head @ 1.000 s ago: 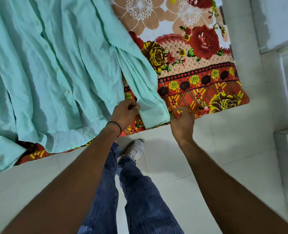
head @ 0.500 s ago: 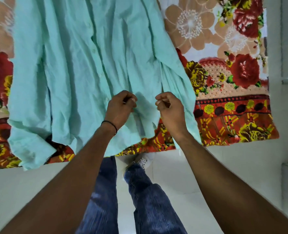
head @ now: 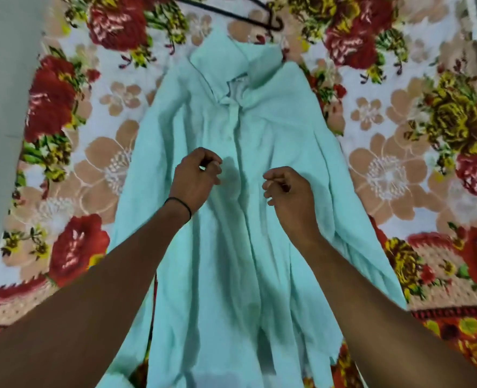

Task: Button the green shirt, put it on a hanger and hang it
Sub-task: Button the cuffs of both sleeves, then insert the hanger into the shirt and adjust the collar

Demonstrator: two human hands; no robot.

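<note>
The green shirt (head: 231,247) lies front up on a floral blanket, its collar (head: 240,63) at the far end and its hem near me. Its placket (head: 233,121) runs down the middle and looks closed below the collar. A black hanger (head: 248,16) lies on the blanket just beyond the collar. My left hand (head: 195,177) hovers over the shirt's chest, left of the placket, fingers curled with nothing in them. My right hand (head: 287,191) hovers to the right of the placket, also loosely curled and holding nothing.
The floral blanket (head: 399,163) with red, yellow and beige flowers covers the bed on all sides of the shirt. A pale wall or floor strip (head: 5,79) borders the blanket on the left.
Both hands have let go of the shirt's lower edge and moved up to its chest. The view has swung up the shirt, so the collar and the hanger now show.
</note>
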